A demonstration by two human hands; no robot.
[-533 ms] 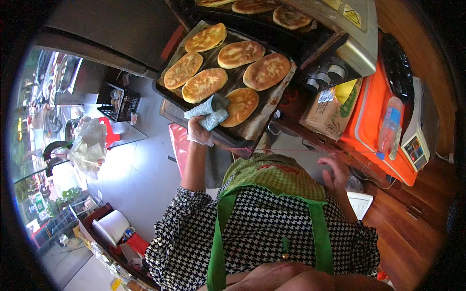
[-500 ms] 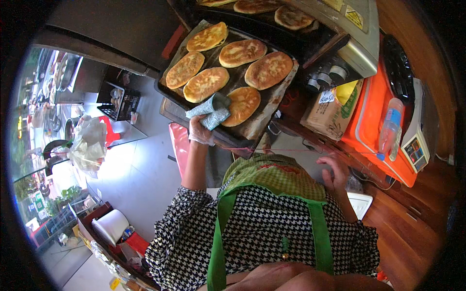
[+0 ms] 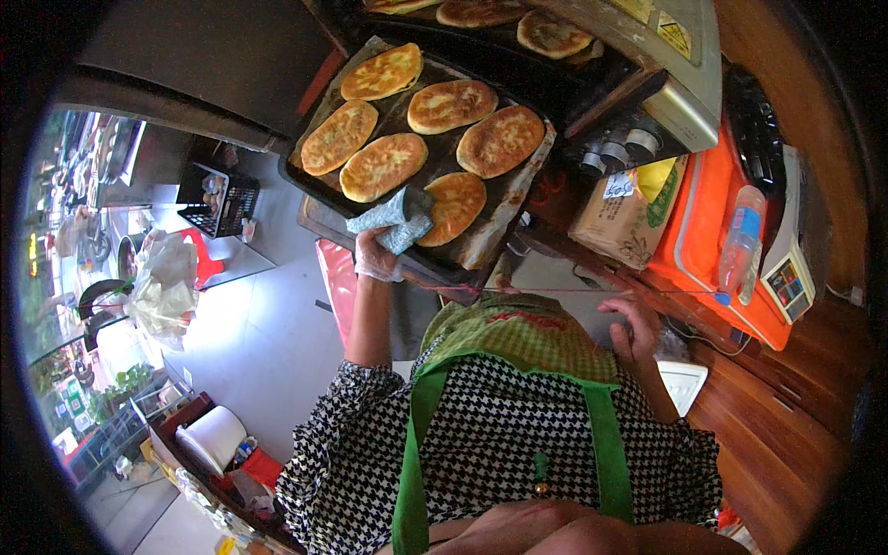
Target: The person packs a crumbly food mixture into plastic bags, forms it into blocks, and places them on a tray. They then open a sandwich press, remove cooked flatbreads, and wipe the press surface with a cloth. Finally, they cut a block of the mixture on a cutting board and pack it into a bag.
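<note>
Looking down through the head view, a person in a houndstooth top and green apron (image 3: 421, 435) stands below the camera.

Left hand (image 3: 377, 259): gloved, fingers clamped on a folded blue-grey cloth (image 3: 396, 220), which is pinched over the near rim of a dark baking tray (image 3: 421, 264). The tray is held out level in front of an open oven (image 3: 647, 65) at the top of the frame.

Tray contents: six golden-brown round flatbreads (image 3: 383, 166) in two rows, close together, some touching. The cloth overlaps the edge of the nearest flatbread.

Right hand (image 3: 636, 326): bare, fingers loosely curled and apart, holding nothing, positioned near the front edge of the wooden bench (image 3: 786, 407).

Bench items, to the person's right: an orange cooler box (image 3: 703, 222) with a clear plastic bottle (image 3: 742, 242) lying on its lid; a cardboard box (image 3: 620, 217) just beside the cooler; a weighing scale (image 3: 786, 277) on the far side.

Inside the oven, further flatbreads rest on a second tray (image 3: 481, 37).
</note>
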